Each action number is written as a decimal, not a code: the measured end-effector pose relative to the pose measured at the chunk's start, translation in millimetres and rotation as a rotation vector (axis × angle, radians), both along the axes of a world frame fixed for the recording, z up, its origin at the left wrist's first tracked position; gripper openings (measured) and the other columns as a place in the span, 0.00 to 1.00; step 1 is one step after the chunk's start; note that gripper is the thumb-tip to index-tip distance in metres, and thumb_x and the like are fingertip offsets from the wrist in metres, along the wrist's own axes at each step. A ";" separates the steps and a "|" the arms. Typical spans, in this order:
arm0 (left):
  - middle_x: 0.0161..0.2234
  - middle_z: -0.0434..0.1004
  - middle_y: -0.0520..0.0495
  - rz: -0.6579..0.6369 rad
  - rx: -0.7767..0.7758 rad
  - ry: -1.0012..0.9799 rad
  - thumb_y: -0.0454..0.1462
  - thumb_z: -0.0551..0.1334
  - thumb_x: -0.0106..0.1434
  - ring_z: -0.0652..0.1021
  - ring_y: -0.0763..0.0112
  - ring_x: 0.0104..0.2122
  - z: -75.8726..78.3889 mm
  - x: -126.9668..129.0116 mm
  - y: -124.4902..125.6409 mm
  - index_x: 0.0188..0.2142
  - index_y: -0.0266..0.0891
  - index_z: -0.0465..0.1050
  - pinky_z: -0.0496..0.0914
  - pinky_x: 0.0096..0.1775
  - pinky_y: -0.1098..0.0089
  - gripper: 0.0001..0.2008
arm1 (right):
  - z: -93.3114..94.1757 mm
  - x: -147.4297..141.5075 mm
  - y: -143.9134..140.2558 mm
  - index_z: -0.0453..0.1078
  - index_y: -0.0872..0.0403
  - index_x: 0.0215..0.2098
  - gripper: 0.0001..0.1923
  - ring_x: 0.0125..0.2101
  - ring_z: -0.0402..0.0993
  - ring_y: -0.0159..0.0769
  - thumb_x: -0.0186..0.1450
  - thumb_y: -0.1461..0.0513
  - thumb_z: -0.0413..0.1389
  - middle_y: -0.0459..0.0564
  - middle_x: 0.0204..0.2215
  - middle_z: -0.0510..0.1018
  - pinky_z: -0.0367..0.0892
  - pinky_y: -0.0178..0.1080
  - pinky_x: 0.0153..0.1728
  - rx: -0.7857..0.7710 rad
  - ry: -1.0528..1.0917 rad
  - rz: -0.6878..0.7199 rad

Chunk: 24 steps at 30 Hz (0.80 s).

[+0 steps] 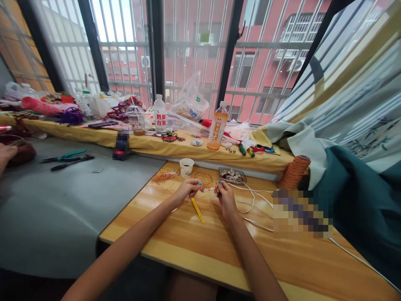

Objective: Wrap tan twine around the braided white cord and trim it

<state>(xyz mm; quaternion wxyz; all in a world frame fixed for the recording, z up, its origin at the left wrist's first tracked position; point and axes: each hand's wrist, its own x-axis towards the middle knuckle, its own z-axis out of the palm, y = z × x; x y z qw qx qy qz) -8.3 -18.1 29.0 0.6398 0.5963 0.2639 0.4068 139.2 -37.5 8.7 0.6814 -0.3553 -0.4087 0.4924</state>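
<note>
Above the wooden table [175, 242] my left hand [189, 188] is closed in a pinch, fingertips toward the right. Facing it, my right hand [224, 195] pinches too. A thin pale thread [209, 190] runs across the small gap between the fingertips; finer detail is too small to tell. Just below my hands lies a slim yellow tool [198, 211], its kind unclear. Behind them stand a paper cup [186, 167] with dark contents and a clear dish [232, 175] of small pale and dark pieces. Loose orange threads [164, 176] lie left of the cup.
White cables [253, 198] trail over the table's right side, near a spool of orange cord [295, 172]. A ledge holds a water bottle [159, 115], an orange drink bottle [218, 126] and pliers [242, 149]. On the grey table, another person's hand [6, 154] is near more pliers [67, 156].
</note>
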 end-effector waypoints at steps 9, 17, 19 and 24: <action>0.12 0.49 0.59 -0.128 -0.090 0.100 0.37 0.58 0.47 0.46 0.86 0.11 -15.9 14.8 -7.7 0.22 0.33 0.64 0.37 0.15 0.75 0.07 | 10.4 2.8 -3.5 0.58 0.54 0.18 0.10 0.16 0.49 0.22 0.46 0.61 0.57 0.39 0.16 0.57 0.47 0.29 0.16 0.034 0.183 -0.066; 0.17 0.56 0.57 -0.293 -0.229 -0.013 0.35 0.58 0.48 0.49 0.87 0.11 -12.9 18.5 -15.3 0.22 0.33 0.61 0.41 0.14 0.77 0.07 | 13.5 0.8 -1.3 0.58 0.54 0.19 0.11 0.15 0.50 0.21 0.47 0.60 0.57 0.38 0.14 0.56 0.48 0.28 0.15 0.002 0.102 0.066; 0.21 0.59 0.54 -0.310 -0.267 -0.126 0.35 0.59 0.48 0.54 0.87 0.13 -8.3 16.8 -16.4 0.22 0.34 0.59 0.44 0.15 0.78 0.08 | 13.6 -0.2 -0.8 0.58 0.54 0.18 0.11 0.14 0.50 0.22 0.48 0.58 0.57 0.38 0.13 0.56 0.48 0.29 0.16 -0.005 -0.020 0.180; 0.20 0.59 0.55 -0.194 -0.280 -0.304 0.36 0.59 0.49 0.54 0.87 0.12 -2.6 12.8 -12.9 0.22 0.34 0.59 0.43 0.15 0.79 0.09 | 3.3 -7.2 1.7 0.60 0.55 0.19 0.12 0.12 0.47 0.22 0.50 0.54 0.54 0.37 0.12 0.55 0.43 0.30 0.14 -0.062 -0.283 0.247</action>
